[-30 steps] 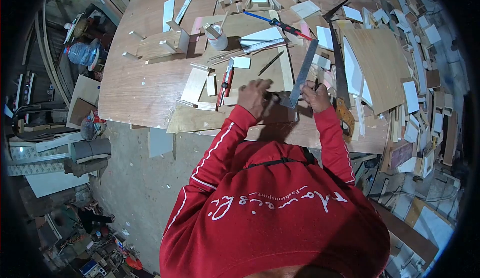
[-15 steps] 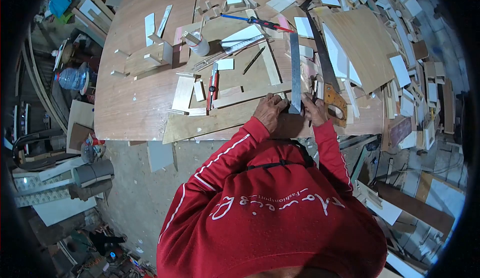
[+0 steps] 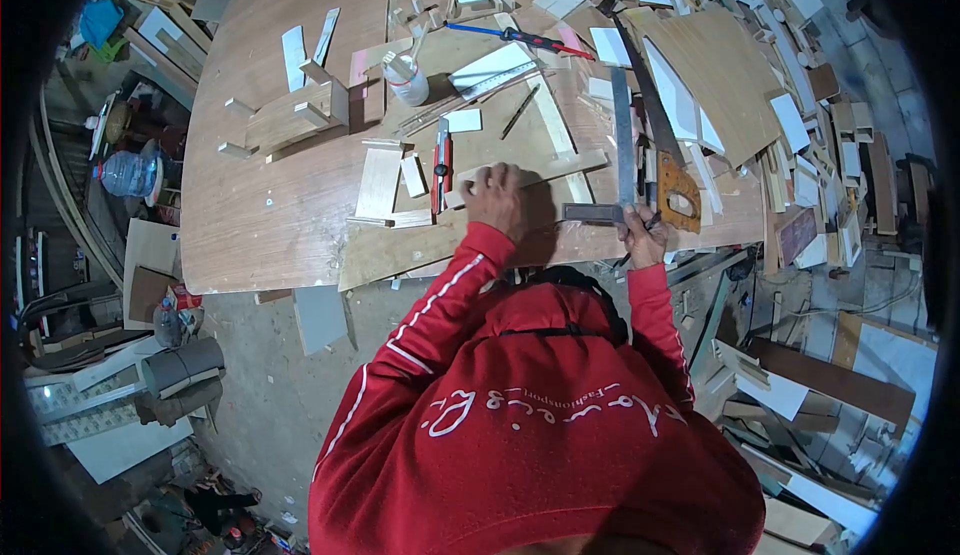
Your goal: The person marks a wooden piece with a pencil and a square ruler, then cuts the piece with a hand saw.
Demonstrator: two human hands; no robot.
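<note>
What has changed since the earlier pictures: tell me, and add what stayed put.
The left hand has moved left, from beside the metal square onto the wooden strip. The square, tilted at first, now has its blade nearly upright in view and has shifted right, toward the handsaw. The right hand stays at its corner. Handsaw, red cutter and jar of sticks appear unmoved.

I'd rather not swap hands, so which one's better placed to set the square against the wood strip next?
Right, I'd say: the right hand grips the square near its corner, while the left hand is over the strip.
</note>
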